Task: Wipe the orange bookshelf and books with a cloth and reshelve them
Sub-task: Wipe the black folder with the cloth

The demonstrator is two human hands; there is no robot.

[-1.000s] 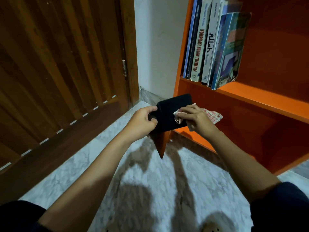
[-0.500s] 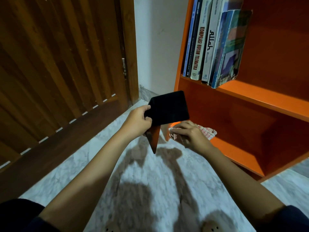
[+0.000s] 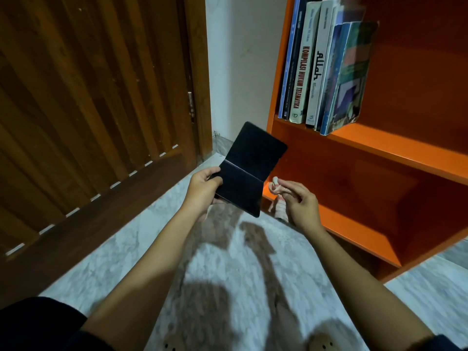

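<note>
the left hand (image 3: 203, 190) gripped the black book (image 3: 249, 165) at its near edge, with thumb and fingers curled round it. it held the book spread open and tilted up in front of the bookshelf (image 3: 379, 145), probably so the whole cover faced the cloth. the right hand (image 3: 300, 202) pinched the bunched cloth (image 3: 276, 186) between thumb and fingers, just beside the book and seemingly not touching it. the book looked thin, dark and a little glossy, with a crease across the middle. other books (image 3: 321, 69) stood on the upper shelf.
</note>
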